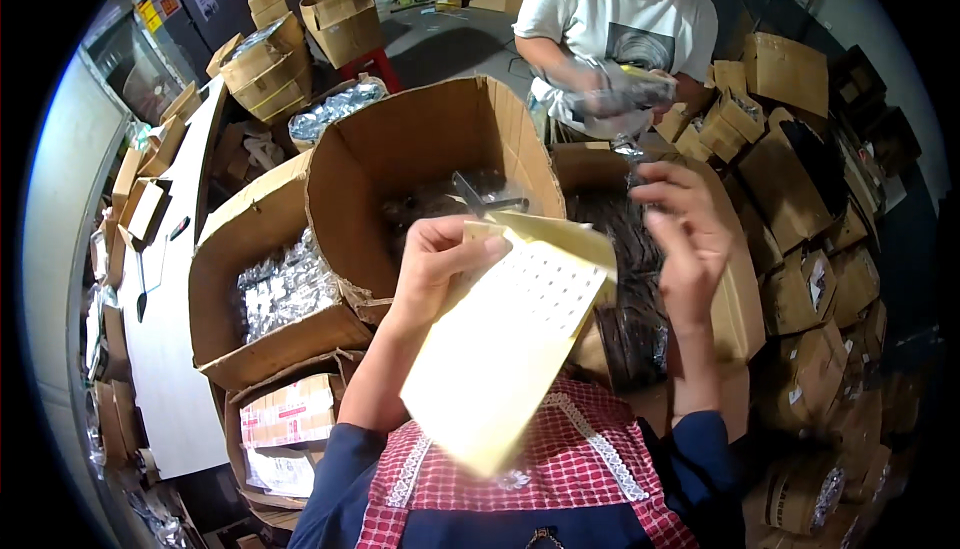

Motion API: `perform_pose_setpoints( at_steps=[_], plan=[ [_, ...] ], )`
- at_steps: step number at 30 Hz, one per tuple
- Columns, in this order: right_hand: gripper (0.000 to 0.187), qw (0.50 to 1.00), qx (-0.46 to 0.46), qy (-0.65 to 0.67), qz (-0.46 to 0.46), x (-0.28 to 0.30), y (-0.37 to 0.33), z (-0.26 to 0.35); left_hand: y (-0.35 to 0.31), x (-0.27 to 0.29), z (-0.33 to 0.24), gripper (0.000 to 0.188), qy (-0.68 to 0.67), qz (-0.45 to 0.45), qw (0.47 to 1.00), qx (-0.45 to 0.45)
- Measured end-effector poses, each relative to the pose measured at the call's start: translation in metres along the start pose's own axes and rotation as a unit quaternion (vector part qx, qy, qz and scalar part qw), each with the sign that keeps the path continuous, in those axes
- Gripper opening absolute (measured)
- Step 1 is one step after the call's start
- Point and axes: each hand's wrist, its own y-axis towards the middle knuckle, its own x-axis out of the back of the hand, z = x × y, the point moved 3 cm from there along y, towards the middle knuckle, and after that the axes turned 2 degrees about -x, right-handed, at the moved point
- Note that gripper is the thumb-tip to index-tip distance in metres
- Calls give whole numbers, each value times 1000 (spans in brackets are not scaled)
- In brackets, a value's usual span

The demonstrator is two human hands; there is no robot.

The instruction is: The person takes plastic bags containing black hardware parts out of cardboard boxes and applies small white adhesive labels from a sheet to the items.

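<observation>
My left hand (440, 261) is closed on the top left corner of a pale yellow label sheet (490, 369), thumb on top. Rows of small dark marks cover its upper part, and its top edge curls over. A dark thin piece (468, 192) shows just beyond that hand; whether I hold it too, I cannot tell. To the right of the sheet, my right hand (688, 239) is raised, fingers bent and thumb apart, with nothing clearly visible between them. Below it, a carton (735, 289) holds long dark pieces in clear plastic (632, 299).
A tall carton (350, 184) with bagged dark parts stands ahead; left of it, another carton (270, 361) holds shiny clear packets (290, 289). Across from me, a person in a white shirt (625, 4) handles bagged items (625, 99). A long white table (165, 379) runs along the left.
</observation>
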Motion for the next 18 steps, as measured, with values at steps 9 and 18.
perform_pose_setpoints(
  at_steps=[9,18],
  plan=[
    [16,981,-21,-88,169,-14,-11,8,-17,-3,-3,16,314,-49,927,-198],
    [15,977,24,-140,160,-24,-23,15,-25,-1,-2,15,297,-96,929,-199]
  ],
)
